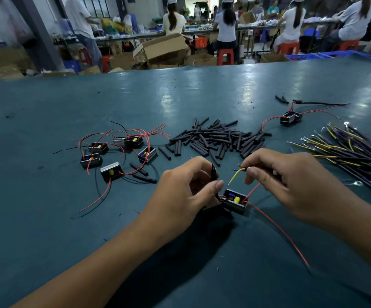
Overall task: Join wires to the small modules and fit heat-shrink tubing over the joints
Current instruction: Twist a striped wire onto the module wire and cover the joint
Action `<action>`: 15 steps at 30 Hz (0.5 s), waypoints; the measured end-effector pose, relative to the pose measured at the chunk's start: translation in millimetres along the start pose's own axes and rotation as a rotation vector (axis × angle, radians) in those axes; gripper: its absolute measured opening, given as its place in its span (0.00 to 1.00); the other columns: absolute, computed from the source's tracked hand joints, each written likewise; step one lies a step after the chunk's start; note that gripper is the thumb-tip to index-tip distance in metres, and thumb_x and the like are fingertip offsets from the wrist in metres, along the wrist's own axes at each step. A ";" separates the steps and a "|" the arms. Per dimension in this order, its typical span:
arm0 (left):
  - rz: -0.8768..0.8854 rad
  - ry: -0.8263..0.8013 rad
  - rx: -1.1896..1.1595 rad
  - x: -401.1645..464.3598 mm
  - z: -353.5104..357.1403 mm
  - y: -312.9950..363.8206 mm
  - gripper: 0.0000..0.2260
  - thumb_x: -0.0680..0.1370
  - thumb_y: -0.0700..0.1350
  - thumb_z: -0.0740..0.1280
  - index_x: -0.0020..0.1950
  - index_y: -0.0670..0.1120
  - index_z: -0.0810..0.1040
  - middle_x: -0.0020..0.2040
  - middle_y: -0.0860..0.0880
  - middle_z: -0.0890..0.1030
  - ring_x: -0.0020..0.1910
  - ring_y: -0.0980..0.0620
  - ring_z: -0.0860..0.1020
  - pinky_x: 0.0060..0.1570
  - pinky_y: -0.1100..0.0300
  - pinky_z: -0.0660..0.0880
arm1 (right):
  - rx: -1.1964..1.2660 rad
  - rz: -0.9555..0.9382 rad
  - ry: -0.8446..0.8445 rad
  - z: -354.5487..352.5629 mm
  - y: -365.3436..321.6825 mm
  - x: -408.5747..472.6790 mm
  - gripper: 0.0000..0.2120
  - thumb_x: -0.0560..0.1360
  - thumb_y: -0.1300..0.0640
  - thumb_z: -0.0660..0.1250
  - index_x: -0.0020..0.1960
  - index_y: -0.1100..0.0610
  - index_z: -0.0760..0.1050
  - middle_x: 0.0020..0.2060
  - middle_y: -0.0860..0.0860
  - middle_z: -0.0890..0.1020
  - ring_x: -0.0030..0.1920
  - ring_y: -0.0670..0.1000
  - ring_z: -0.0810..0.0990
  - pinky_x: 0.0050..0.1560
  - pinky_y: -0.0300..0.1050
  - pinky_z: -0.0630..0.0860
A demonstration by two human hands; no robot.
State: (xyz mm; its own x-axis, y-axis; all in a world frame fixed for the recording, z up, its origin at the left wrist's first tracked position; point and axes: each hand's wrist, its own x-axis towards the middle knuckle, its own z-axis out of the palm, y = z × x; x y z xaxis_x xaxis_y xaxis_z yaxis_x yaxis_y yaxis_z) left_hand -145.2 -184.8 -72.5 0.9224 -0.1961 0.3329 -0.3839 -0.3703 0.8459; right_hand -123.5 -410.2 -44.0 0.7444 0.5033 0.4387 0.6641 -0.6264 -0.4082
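A small black module (pixel 234 202) with a yellow part and red wires lies on the green table (pixel 46 218) between my hands. My left hand (pixel 180 196) pinches a black piece of tubing (pixel 213 172) just left of the module, thumb by the module's left end. My right hand (pixel 291 183) pinches a cable whose yellow wire (pixel 235 175) curves down toward the module. A long red wire (pixel 280 232) trails from the module to the lower right.
A heap of black heat-shrink tubes (pixel 217 138) lies behind my hands. Several modules with red wires (pixel 117 152) sit at the left. One wired module (pixel 290 117) lies far right, beside a bundle of yellow-and-dark cables (pixel 353 150). People work at benches behind.
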 end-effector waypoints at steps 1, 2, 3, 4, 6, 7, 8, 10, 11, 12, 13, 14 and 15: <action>-0.001 -0.011 -0.004 0.2 0.0 -0.7 0.06 0.78 0.42 0.73 0.48 0.42 0.77 0.38 0.46 0.83 0.36 0.52 0.84 0.41 0.53 0.83 | 0.005 -0.005 -0.001 0.0 0.2 0.0 0.05 0.79 0.57 0.64 0.51 0.53 0.78 0.36 0.39 0.82 0.31 0.37 0.74 0.34 0.28 0.66; -0.002 -0.024 -0.010 0.0 0.3 -1.1 0.06 0.78 0.41 0.72 0.48 0.42 0.77 0.38 0.46 0.84 0.36 0.52 0.84 0.41 0.53 0.83 | 0.014 -0.011 -0.002 0.0 0.1 0.0 0.05 0.79 0.56 0.64 0.51 0.52 0.78 0.36 0.39 0.82 0.30 0.40 0.74 0.33 0.30 0.66; -0.003 -0.035 -0.014 -0.1 0.4 -1.1 0.06 0.78 0.41 0.72 0.48 0.41 0.77 0.38 0.46 0.84 0.36 0.52 0.84 0.42 0.53 0.83 | 0.027 -0.016 -0.002 -0.2 -0.3 0.1 0.05 0.79 0.55 0.63 0.51 0.51 0.77 0.37 0.39 0.83 0.29 0.43 0.73 0.32 0.32 0.67; -0.005 -0.046 -0.017 -0.2 0.4 -0.9 0.06 0.78 0.42 0.72 0.48 0.41 0.77 0.39 0.46 0.84 0.36 0.52 0.84 0.42 0.53 0.83 | 0.043 -0.022 -0.002 -0.3 -0.6 0.1 0.04 0.79 0.54 0.63 0.52 0.50 0.76 0.37 0.39 0.83 0.28 0.44 0.73 0.31 0.34 0.68; -0.005 -0.061 -0.026 -0.2 0.2 0.4 0.08 0.77 0.44 0.72 0.49 0.40 0.77 0.39 0.46 0.84 0.36 0.52 0.84 0.42 0.54 0.83 | 0.076 -0.041 -0.004 -0.4 -0.7 -0.3 0.05 0.79 0.52 0.61 0.53 0.49 0.73 0.38 0.38 0.83 0.28 0.43 0.73 0.31 0.31 0.67; -0.005 -0.064 -0.034 -0.1 0.0 1.1 0.09 0.77 0.45 0.71 0.48 0.40 0.77 0.39 0.46 0.84 0.36 0.52 0.84 0.42 0.54 0.83 | 0.085 -0.052 -0.009 -0.2 -0.5 -0.6 0.06 0.78 0.51 0.61 0.54 0.49 0.72 0.38 0.38 0.83 0.27 0.42 0.72 0.31 0.29 0.65; -0.006 -0.064 -0.043 -0.3 -0.4 1.8 0.10 0.76 0.47 0.71 0.48 0.41 0.77 0.39 0.46 0.84 0.36 0.52 0.84 0.42 0.54 0.83 | 0.090 -0.058 -0.019 0.4 -0.4 -0.3 0.06 0.78 0.51 0.61 0.55 0.49 0.71 0.38 0.38 0.84 0.26 0.42 0.70 0.31 0.28 0.64; -0.015 -0.063 -0.056 -0.5 -1.1 2.5 0.11 0.75 0.50 0.70 0.49 0.43 0.77 0.40 0.46 0.84 0.36 0.51 0.84 0.43 0.52 0.83 | 0.100 -0.065 -0.033 1.4 0.5 0.0 0.06 0.79 0.54 0.62 0.56 0.48 0.70 0.39 0.37 0.84 0.24 0.43 0.68 0.30 0.28 0.63; -0.021 -0.060 -0.063 -0.6 -1.3 2.2 0.11 0.75 0.50 0.70 0.50 0.44 0.77 0.40 0.46 0.85 0.36 0.51 0.85 0.43 0.51 0.83 | 0.104 -0.068 -0.035 1.6 1.1 0.1 0.06 0.79 0.55 0.62 0.56 0.47 0.70 0.39 0.37 0.84 0.24 0.43 0.68 0.30 0.27 0.63; -0.025 -0.057 -0.075 -0.9 -1.3 1.8 0.10 0.76 0.50 0.70 0.51 0.45 0.76 0.41 0.46 0.85 0.36 0.50 0.85 0.42 0.52 0.83 | 0.103 -0.072 -0.040 1.5 1.1 0.0 0.08 0.79 0.56 0.62 0.57 0.47 0.70 0.40 0.37 0.83 0.24 0.43 0.68 0.31 0.27 0.64; -0.024 -0.050 -0.089 -0.9 -1.1 1.4 0.09 0.77 0.49 0.71 0.52 0.46 0.76 0.41 0.47 0.85 0.36 0.50 0.85 0.41 0.52 0.83 | 0.105 -0.078 -0.049 1.4 0.8 -0.1 0.09 0.80 0.55 0.62 0.58 0.46 0.69 0.40 0.37 0.83 0.25 0.43 0.69 0.31 0.27 0.65; -0.018 -0.039 -0.096 -1.1 -0.9 1.0 0.08 0.78 0.48 0.71 0.52 0.46 0.76 0.41 0.47 0.85 0.35 0.49 0.84 0.39 0.52 0.83 | 0.112 -0.084 -0.062 1.2 0.6 -0.4 0.10 0.80 0.54 0.61 0.59 0.44 0.68 0.40 0.37 0.83 0.26 0.43 0.70 0.32 0.28 0.67; -0.007 -0.022 -0.089 -1.2 -0.7 0.4 0.07 0.78 0.46 0.71 0.52 0.46 0.76 0.41 0.47 0.85 0.34 0.49 0.84 0.38 0.51 0.83 | 0.119 -0.085 -0.077 1.2 0.6 -0.8 0.11 0.81 0.53 0.61 0.61 0.43 0.68 0.41 0.37 0.83 0.28 0.44 0.74 0.34 0.32 0.71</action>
State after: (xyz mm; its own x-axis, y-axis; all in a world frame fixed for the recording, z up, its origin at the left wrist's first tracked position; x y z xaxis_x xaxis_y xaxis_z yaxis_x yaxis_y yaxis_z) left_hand -146.5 -184.1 -72.3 0.9236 -0.2141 0.3180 -0.3709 -0.2894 0.8824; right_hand -123.6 -410.3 -45.6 0.6850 0.5988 0.4150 0.7253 -0.5066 -0.4662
